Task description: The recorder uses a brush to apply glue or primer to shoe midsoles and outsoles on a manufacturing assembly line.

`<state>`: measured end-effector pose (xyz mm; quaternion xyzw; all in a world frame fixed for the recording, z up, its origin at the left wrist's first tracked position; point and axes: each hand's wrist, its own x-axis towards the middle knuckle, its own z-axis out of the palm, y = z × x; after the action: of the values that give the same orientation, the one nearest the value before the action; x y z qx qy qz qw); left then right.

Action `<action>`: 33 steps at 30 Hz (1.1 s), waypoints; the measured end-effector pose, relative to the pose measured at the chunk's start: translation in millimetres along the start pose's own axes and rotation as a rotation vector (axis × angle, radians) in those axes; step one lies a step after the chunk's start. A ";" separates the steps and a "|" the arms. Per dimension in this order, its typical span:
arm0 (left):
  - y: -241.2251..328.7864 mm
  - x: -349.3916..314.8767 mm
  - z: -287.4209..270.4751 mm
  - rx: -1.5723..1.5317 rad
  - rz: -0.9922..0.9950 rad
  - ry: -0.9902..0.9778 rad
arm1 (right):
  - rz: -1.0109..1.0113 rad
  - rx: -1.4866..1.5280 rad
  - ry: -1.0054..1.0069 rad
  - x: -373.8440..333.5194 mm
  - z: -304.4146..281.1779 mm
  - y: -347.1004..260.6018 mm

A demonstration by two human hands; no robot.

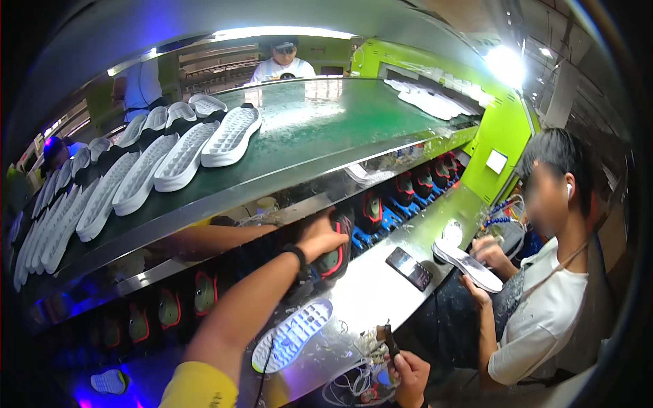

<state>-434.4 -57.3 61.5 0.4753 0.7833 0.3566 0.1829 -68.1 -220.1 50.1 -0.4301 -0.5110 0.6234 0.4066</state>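
My left arm, in a yellow sleeve with a black wristband, stretches across to the lower rack. There my left hand (321, 238) is closed around a dark shoe upper (336, 253) with red trim and a grey-green opening. Low in the picture my right hand (410, 375) grips a dark-handled brush (390, 338), its head pointing up. Between my arms a white shoe sole (294, 336) lies on the metal bench (364, 299), its patterned face up. A thin dark cord crosses that sole's near end.
Above the rack runs a green conveyor belt (299, 136) carrying rows of white soles (231, 136). More shoe uppers (373, 209) line the rack. A phone (409, 268) lies on the bench. At right, a co-worker (544, 292) holds a white sole (476, 270). Tangled white strings (357, 381) lie near my right hand.
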 end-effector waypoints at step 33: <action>-255.3 -226.7 -151.9 0.209 -0.299 0.482 | 0.113 -0.001 -0.241 -101.5 32.3 1.2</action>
<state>-577.1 -389.2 -34.3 0.2726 0.8979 0.3456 -0.0076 -68.5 -325.6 64.7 -0.3806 -0.5314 0.6921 0.3063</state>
